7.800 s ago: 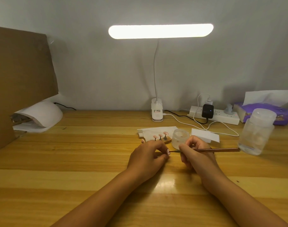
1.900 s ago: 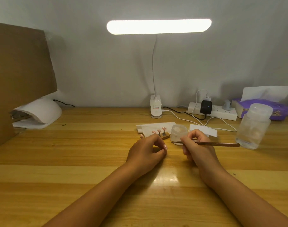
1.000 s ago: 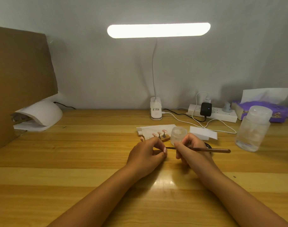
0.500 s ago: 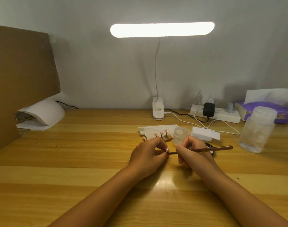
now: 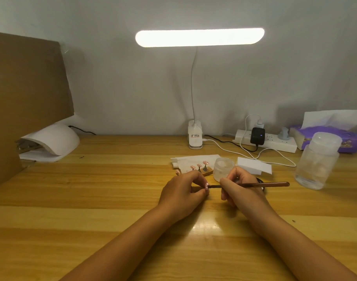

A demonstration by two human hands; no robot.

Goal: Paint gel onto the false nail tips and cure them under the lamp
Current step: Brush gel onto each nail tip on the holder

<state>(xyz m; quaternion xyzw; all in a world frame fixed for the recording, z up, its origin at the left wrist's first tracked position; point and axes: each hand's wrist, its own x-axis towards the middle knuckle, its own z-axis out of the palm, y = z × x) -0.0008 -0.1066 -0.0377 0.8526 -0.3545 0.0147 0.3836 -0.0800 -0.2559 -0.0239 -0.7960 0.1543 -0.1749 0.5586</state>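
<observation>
My left hand pinches a small pink nail tip between thumb and fingers, low over the wooden table. My right hand grips a thin brown brush that lies almost level, its bristle end touching the held tip. Just behind my hands, several pink nail tips stand on a small wooden holder. A round frosted gel jar stands open right behind my right hand. The white curing lamp sits at the far left by the wall.
A white folded paper lies under the holder and a white pad right of the jar. A clear plastic bottle, power strip, purple tissue pack and desk lamp base stand at the back. Cardboard walls the left.
The brush tip was at the gel jar about two seconds ago; it has since come down and left onto the nail tip that my left hand holds. My left hand has barely moved.
</observation>
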